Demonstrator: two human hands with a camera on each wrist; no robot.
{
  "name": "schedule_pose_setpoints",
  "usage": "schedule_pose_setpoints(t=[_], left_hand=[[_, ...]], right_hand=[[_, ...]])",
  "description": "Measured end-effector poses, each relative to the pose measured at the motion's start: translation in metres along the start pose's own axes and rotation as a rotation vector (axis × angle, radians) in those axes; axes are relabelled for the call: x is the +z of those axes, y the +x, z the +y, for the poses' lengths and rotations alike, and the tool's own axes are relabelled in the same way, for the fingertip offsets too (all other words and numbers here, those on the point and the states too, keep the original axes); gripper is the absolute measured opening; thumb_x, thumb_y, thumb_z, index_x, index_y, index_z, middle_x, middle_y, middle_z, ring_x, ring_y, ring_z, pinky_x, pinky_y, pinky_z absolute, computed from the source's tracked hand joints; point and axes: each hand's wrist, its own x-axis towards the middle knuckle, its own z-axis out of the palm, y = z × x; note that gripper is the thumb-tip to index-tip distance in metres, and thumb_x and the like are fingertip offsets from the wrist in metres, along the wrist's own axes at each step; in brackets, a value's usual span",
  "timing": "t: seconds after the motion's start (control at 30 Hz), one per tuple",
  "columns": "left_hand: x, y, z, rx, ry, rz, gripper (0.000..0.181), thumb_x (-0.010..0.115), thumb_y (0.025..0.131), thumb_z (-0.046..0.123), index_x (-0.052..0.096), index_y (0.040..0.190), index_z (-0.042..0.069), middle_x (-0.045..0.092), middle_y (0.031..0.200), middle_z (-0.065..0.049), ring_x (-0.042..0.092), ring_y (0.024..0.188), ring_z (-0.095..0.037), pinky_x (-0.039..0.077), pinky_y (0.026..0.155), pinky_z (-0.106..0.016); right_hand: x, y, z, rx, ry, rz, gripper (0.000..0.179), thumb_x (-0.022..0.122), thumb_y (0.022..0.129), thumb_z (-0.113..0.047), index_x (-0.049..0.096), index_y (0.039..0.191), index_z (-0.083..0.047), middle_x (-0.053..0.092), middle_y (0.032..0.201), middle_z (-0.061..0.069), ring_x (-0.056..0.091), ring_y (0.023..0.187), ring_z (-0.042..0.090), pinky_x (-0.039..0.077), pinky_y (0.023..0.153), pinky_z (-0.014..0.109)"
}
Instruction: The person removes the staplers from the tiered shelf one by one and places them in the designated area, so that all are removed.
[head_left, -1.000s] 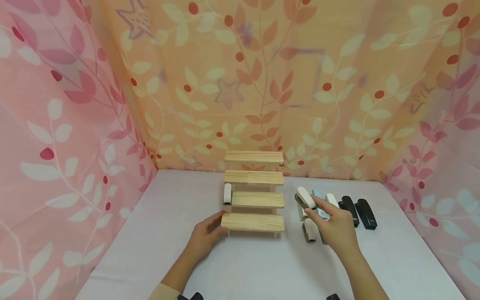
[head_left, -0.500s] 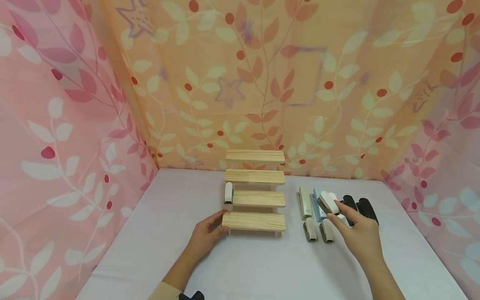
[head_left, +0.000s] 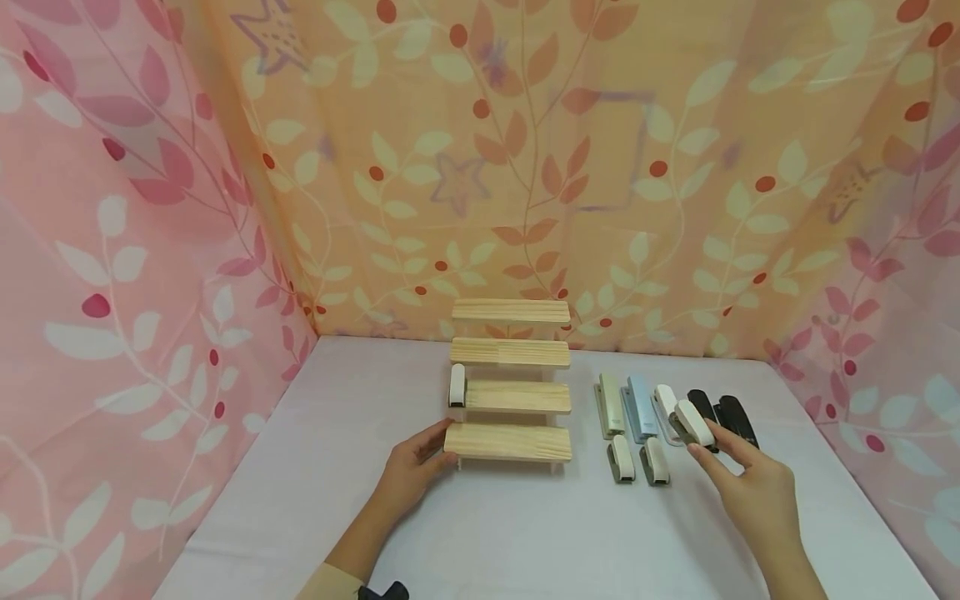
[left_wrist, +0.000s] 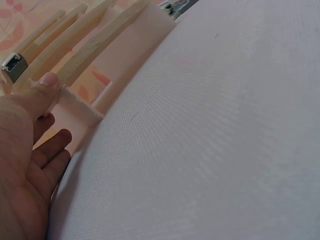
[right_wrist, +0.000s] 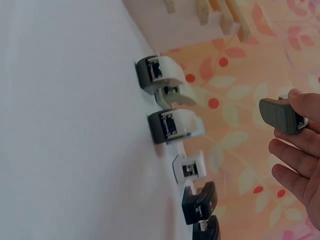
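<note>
My right hand (head_left: 761, 492) pinches a small white stapler (head_left: 693, 422) with a grey base between thumb and fingers. It is held above the table, in front of the black staplers. In the right wrist view this stapler (right_wrist: 281, 115) shows its grey underside. My left hand (head_left: 411, 471) grips the left end of the lowest step of a wooden tiered shelf (head_left: 510, 443). Seen from the left wrist, the thumb lies at the step's corner and the other fingers are curled below. On the left end of the second step stands another small white stapler (head_left: 457, 386).
Right of the shelf, a pale green stapler (head_left: 611, 406), a light blue one (head_left: 641, 408), a white one (head_left: 663, 404) and two black ones (head_left: 738, 421) form a row. Two small white staplers (head_left: 620, 459) sit in front. Patterned curtains (head_left: 375, 208) enclose the table.
My right hand has carried the small white stapler rightward and slightly down, from over the pale green stapler to near the black ones. My left hand stays on the shelf.
</note>
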Motion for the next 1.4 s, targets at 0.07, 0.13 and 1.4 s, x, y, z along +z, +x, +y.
schedule_pose_setpoints(t=[0.07, 0.13, 1.4], left_hand=[[0.0, 0.0, 0.0, 0.004, 0.012, -0.005, 0.067, 0.08, 0.087, 0.039, 0.057, 0.147, 0.021, 0.058, 0.148, 0.0, 0.055, 0.138, -0.023, 0.046, 0.115, -0.037], [0.0, 0.0, -0.001, 0.009, 0.019, -0.008, 0.068, 0.079, 0.087, 0.039, 0.056, 0.148, 0.02, 0.058, 0.148, -0.001, 0.055, 0.138, -0.024, 0.047, 0.114, -0.038], [0.0, 0.001, -0.001, 0.004, -0.025, -0.017, 0.069, 0.08, 0.088, 0.03, 0.054, 0.149, 0.013, 0.057, 0.149, -0.001, 0.055, 0.137, -0.022, 0.048, 0.113, -0.032]], right_hand=[[0.0, -0.001, 0.005, 0.034, 0.01, 0.003, 0.054, 0.088, 0.084, -0.028, 0.071, 0.133, -0.014, 0.072, 0.12, 0.02, 0.065, 0.118, 0.043, 0.052, 0.096, 0.063], [0.001, -0.002, 0.011, 0.052, 0.017, 0.002, 0.054, 0.088, 0.084, -0.027, 0.07, 0.133, -0.013, 0.071, 0.121, 0.021, 0.064, 0.12, 0.044, 0.051, 0.098, 0.064], [0.026, -0.007, 0.072, 0.208, -0.056, -0.291, 0.066, 0.082, 0.087, -0.046, 0.066, 0.134, -0.002, 0.068, 0.124, 0.025, 0.059, 0.124, 0.05, 0.047, 0.097, 0.072]])
